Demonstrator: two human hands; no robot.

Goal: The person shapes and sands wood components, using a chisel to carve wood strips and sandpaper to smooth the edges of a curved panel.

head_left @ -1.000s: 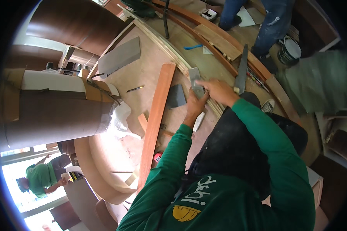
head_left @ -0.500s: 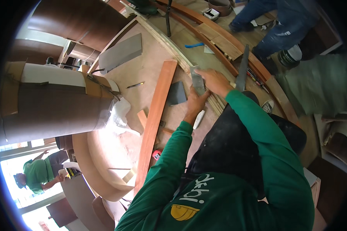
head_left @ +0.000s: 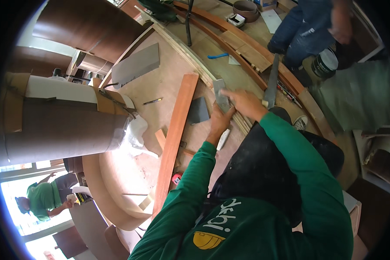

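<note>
My left hand (head_left: 221, 118) grips the lower end of a flat grey plate (head_left: 219, 86), a narrow rectangle held tilted above the layered wooden edge. Over the plate's middle, my right hand (head_left: 246, 104) has its fingers curled and the fingertips against its face. Those fingertips are slightly blurred, so anything small between them is hidden. Beside my left hand, a dark grey square sheet (head_left: 198, 110) lies on the wooden panel (head_left: 173, 56). A white-handled tool (head_left: 223, 139) rests just below that hand, partly covered by it.
A long reddish board (head_left: 174, 138) crosses the panel, near a pencil (head_left: 152, 101) and a red tape measure (head_left: 176, 178). A handsaw (head_left: 271, 82) leans by my knee. Curved wooden rails (head_left: 242, 60) run behind. One person kneels near a paint bucket (head_left: 326, 63); another stands far left.
My right fingertips have moved down the plate, from near its top toward its middle. The left hand keeps its grip. The kneeling person's arm has come into view.
</note>
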